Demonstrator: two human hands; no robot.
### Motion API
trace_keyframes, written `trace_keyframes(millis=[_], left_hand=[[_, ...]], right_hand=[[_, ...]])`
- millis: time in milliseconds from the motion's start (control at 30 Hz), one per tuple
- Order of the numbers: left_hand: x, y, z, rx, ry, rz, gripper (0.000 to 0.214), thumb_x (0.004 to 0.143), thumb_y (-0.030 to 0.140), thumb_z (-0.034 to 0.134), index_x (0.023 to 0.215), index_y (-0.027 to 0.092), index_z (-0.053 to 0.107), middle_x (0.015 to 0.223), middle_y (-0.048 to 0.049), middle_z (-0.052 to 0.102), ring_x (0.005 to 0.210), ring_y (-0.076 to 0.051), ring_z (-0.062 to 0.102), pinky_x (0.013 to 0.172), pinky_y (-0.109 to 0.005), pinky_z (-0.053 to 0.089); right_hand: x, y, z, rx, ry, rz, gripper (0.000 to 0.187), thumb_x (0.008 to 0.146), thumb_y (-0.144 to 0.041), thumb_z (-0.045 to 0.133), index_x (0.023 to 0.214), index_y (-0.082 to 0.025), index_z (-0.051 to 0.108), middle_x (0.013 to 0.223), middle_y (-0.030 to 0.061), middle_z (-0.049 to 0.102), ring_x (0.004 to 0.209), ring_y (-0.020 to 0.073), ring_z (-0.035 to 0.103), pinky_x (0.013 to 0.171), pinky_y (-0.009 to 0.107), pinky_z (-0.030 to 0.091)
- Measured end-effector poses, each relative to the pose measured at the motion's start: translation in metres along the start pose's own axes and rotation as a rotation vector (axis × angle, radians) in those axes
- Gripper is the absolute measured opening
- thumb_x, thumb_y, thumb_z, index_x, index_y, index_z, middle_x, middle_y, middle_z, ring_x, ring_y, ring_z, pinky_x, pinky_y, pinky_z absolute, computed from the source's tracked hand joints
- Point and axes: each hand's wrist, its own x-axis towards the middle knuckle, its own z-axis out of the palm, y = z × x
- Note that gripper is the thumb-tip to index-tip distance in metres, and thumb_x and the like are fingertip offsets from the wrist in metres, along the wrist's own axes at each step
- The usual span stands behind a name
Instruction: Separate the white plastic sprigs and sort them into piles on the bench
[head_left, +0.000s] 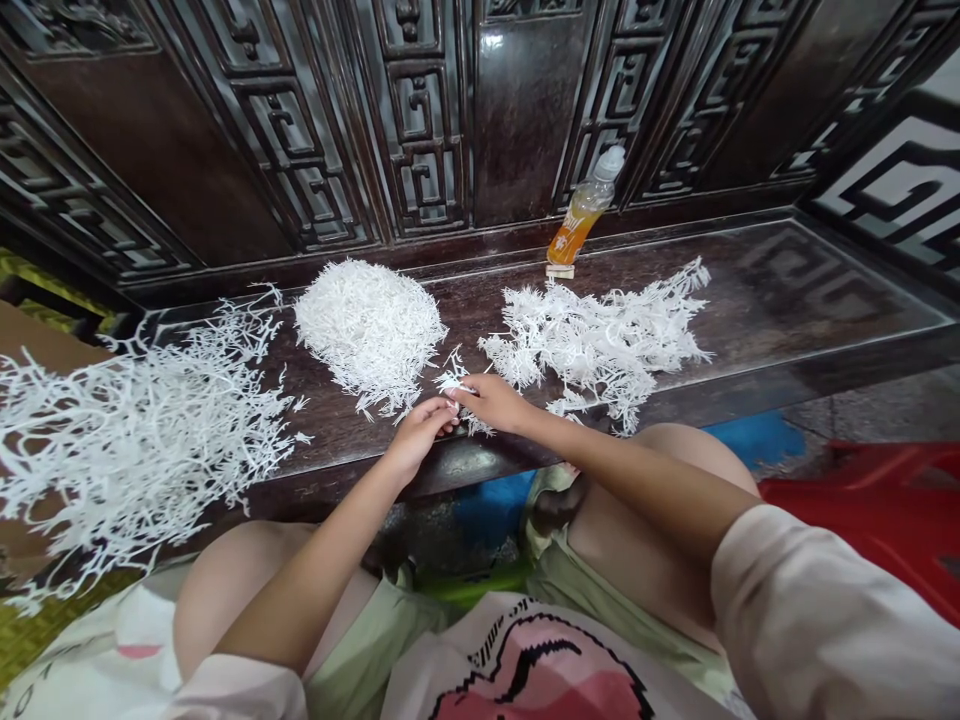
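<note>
My left hand (pixel 416 437) and my right hand (pixel 487 402) meet over the dark wooden ledge (pixel 780 290), their fingertips pinching a small white branched sprig (pixel 454 381) between them. Beyond my right hand lies a loose spread of white coral-like branches (pixel 600 345). A dense, rounded heap of finer white pieces (pixel 371 330) sits just past my left hand. A larger tangle of white branches (pixel 127 450) spreads over the left side and hangs past the ledge's front edge.
A carved dark wood panel (pixel 427 130) rises directly behind the ledge. A plastic bottle of orange drink (pixel 585 210) leans against it. My knees (pixel 675 500) are below the ledge, with a red plastic stool (pixel 877 510) at the right and blue sheeting (pixel 750 440) on the floor.
</note>
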Motion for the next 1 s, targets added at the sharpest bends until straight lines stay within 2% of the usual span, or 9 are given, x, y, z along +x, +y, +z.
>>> trace_keyframes(millis=[167, 400, 500, 667, 833, 900, 1000], left_hand=[[0.001, -0.002, 0.002, -0.010, 0.010, -0.008, 0.017, 0.064, 0.034, 0.052, 0.062, 0.017, 0.048, 0.053, 0.0057, 0.044, 0.054, -0.008, 0.045, 0.057, -0.021, 0.033], [-0.001, -0.004, 0.008, -0.049, 0.130, 0.032, 0.014, 0.067, 0.029, 0.044, 0.059, 0.018, 0.041, 0.050, 0.0062, 0.035, 0.050, -0.008, 0.037, 0.053, -0.021, 0.030], [-0.004, -0.006, 0.009, 0.087, 0.170, 0.116, 0.018, 0.072, 0.030, 0.040, 0.059, 0.018, 0.041, 0.052, 0.0046, 0.039, 0.052, -0.009, 0.037, 0.054, -0.022, 0.029], [-0.006, -0.004, 0.008, 0.459, 0.172, 0.397, 0.022, 0.078, 0.032, 0.036, 0.064, 0.018, 0.046, 0.063, 0.0009, 0.047, 0.062, -0.013, 0.041, 0.061, -0.024, 0.031], [-0.009, 0.002, 0.010, 0.564, 0.235, 0.452, 0.022, 0.078, 0.029, 0.034, 0.058, 0.019, 0.035, 0.058, 0.0006, 0.040, 0.061, -0.014, 0.038, 0.060, -0.026, 0.029], [-0.016, 0.006, 0.010, 0.636, 0.205, 0.483, 0.022, 0.077, 0.026, 0.035, 0.056, 0.020, 0.031, 0.057, 0.0002, 0.037, 0.061, -0.014, 0.037, 0.061, -0.027, 0.029], [-0.030, 0.015, 0.005, 0.689, 0.178, 0.557, 0.020, 0.077, 0.024, 0.032, 0.057, 0.020, 0.031, 0.059, -0.0004, 0.038, 0.062, -0.014, 0.037, 0.062, -0.027, 0.029]], right_hand=[[-0.001, -0.001, 0.000, -0.130, -0.007, 0.020, 0.036, 0.084, -0.040, 0.039, 0.065, -0.014, 0.055, 0.061, 0.0004, 0.053, 0.058, 0.0086, 0.043, 0.053, 0.020, 0.024], [-0.001, -0.004, 0.002, -0.304, -0.046, 0.066, 0.036, 0.085, -0.040, 0.036, 0.072, -0.016, 0.059, 0.073, 0.0032, 0.060, 0.066, 0.0112, 0.050, 0.055, 0.020, 0.025], [-0.001, -0.004, 0.000, -0.352, -0.057, 0.060, 0.036, 0.086, -0.042, 0.035, 0.074, -0.018, 0.060, 0.076, 0.0030, 0.061, 0.069, 0.0123, 0.051, 0.055, 0.021, 0.024], [0.000, -0.005, -0.001, -0.378, -0.033, 0.071, 0.035, 0.084, -0.045, 0.038, 0.071, -0.019, 0.059, 0.072, 0.0037, 0.060, 0.066, 0.0138, 0.050, 0.054, 0.023, 0.021], [0.004, -0.001, 0.005, -0.295, 0.024, 0.100, 0.039, 0.082, -0.050, 0.040, 0.065, -0.019, 0.057, 0.067, 0.0048, 0.058, 0.063, 0.0147, 0.048, 0.054, 0.024, 0.021], [0.008, 0.009, -0.004, -0.255, 0.084, 0.167, 0.038, 0.081, -0.049, 0.042, 0.062, -0.019, 0.055, 0.064, 0.0056, 0.056, 0.062, 0.0150, 0.046, 0.055, 0.025, 0.022], [0.015, 0.028, -0.037, -0.176, 0.241, 0.369, 0.041, 0.083, -0.048, 0.038, 0.059, -0.017, 0.050, 0.056, 0.0052, 0.049, 0.056, 0.0142, 0.042, 0.056, 0.026, 0.025]])
